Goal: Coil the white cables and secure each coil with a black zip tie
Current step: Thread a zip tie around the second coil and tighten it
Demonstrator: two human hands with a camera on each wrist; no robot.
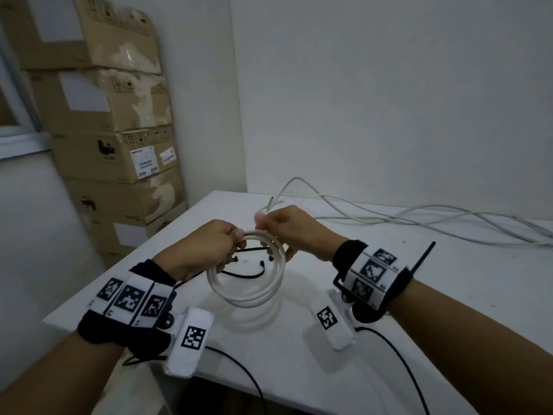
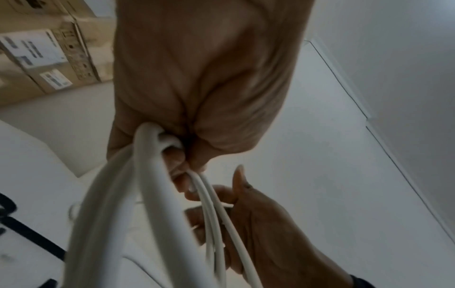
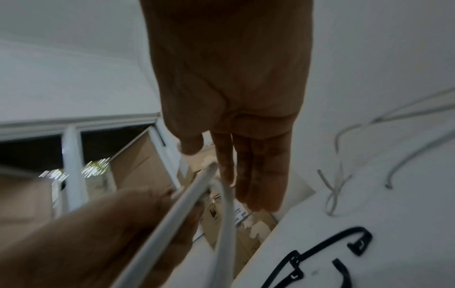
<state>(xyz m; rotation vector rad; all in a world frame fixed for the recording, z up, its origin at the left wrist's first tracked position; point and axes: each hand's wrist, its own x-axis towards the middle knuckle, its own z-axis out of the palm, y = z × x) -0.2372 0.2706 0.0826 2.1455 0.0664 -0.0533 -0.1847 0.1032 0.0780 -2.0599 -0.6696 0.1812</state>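
Observation:
A coil of white cable (image 1: pixel 248 301) hangs in the air above the white table (image 1: pixel 404 298), held between both hands. My left hand (image 1: pixel 218 244) grips the coil's top left in a fist, the strands bunched in its fingers (image 2: pixel 172 159). My right hand (image 1: pixel 287 226) holds the top right of the coil; the left wrist view has its thumb up and its fingers (image 2: pixel 197 216) behind the strands (image 2: pixel 214 224). Two black zip ties (image 1: pixel 251 250) (image 1: pixel 245 275) lie on the table under the coil, and appear in the right wrist view as zip ties (image 3: pixel 320 247).
Several loose white cables (image 1: pixel 419 215) sprawl across the back right of the table to the wall. Stacked cardboard boxes (image 1: pixel 113 115) stand left of the table, beyond its left edge. Black wrist-camera cords (image 1: pixel 239 369) trail over the table's front edge.

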